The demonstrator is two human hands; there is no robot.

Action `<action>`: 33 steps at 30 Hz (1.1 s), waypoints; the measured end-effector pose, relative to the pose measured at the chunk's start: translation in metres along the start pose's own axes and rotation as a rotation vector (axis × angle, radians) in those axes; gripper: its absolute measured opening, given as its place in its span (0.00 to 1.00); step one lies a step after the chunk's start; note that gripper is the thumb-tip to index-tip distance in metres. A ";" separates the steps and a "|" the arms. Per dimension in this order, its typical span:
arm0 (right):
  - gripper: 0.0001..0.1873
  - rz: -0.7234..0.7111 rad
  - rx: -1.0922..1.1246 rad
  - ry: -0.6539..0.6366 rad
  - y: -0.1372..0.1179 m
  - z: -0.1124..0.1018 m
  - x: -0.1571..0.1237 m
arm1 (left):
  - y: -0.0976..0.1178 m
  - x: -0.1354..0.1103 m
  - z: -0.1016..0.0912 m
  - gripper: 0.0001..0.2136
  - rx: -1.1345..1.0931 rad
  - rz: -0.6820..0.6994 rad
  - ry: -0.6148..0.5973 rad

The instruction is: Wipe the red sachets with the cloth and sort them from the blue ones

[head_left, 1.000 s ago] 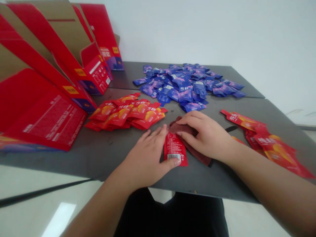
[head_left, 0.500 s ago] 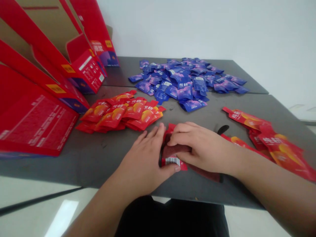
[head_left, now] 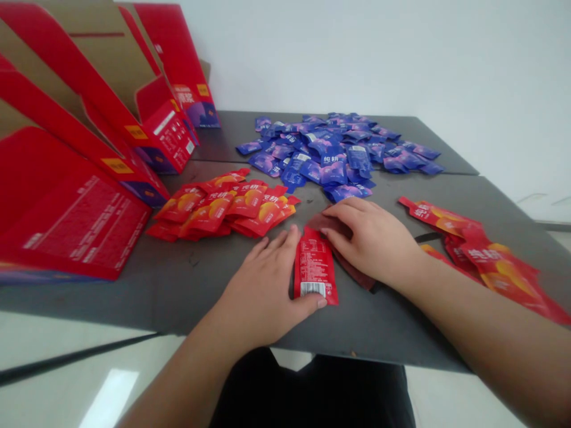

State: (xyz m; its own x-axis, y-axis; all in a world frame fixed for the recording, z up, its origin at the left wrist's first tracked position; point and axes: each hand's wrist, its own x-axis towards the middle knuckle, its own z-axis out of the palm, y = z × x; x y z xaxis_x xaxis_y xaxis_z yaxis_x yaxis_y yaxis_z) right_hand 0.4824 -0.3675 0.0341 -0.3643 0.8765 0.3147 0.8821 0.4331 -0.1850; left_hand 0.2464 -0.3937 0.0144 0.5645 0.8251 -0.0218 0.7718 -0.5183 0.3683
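A red pouch (head_left: pixel 314 267) lies back side up on the table, its printed text and barcode showing. My left hand (head_left: pixel 272 276) rests flat along the pouch's left edge, fingers stretched out, thumb touching its lower end. My right hand (head_left: pixel 372 238) is closed on a brownish-red cloth (head_left: pixel 354 268) with dark edging, just right of the pouch. Part of the cloth is hidden under that hand. To the left is a heap of red pouches (head_left: pixel 214 208) with orange fruit on them; more red pouches (head_left: pixel 491 255) lie at the right, partly behind my right forearm.
Many blue-purple pouches (head_left: pixel 332 157) are heaped at the back of the grey table (head_left: pixel 214 267). Open red cartons (head_left: pixel 80 220) stand at the left. A white wall (head_left: pixel 357 53) rises behind the table. A dark strip (head_left: pixel 423 237) pokes out beyond my right forearm.
My right hand has moved the cloth up and right off the pouch, uncovering its printed back. My left hand stays against the pouch. The view has shifted slightly.
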 end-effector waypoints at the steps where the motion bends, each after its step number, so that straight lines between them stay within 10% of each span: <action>1: 0.12 -0.006 0.025 0.053 0.001 -0.002 -0.001 | 0.000 0.000 0.000 0.52 0.004 0.001 0.002; 5: 0.15 -0.160 0.309 0.076 -0.003 -0.016 -0.008 | -0.001 -0.002 -0.002 0.51 0.011 0.011 -0.002; 13: 0.12 -0.371 0.741 -0.500 -0.017 -0.024 -0.009 | -0.001 -0.001 -0.002 0.50 -0.011 0.018 -0.015; 28: 0.06 -0.032 0.105 -0.110 0.004 0.013 0.021 | -0.003 -0.001 0.002 0.58 -0.047 0.001 0.015; 33: 0.08 0.088 0.136 0.042 0.010 0.017 0.019 | 0.006 -0.009 -0.002 0.48 -0.050 0.264 -0.009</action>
State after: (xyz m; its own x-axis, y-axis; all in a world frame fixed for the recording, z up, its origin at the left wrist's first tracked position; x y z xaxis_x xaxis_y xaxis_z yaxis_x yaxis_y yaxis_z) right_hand 0.4791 -0.3437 0.0227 -0.2719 0.9040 0.3299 0.8605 0.3819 -0.3373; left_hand 0.2456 -0.4040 0.0187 0.7469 0.6609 0.0730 0.5824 -0.7033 0.4077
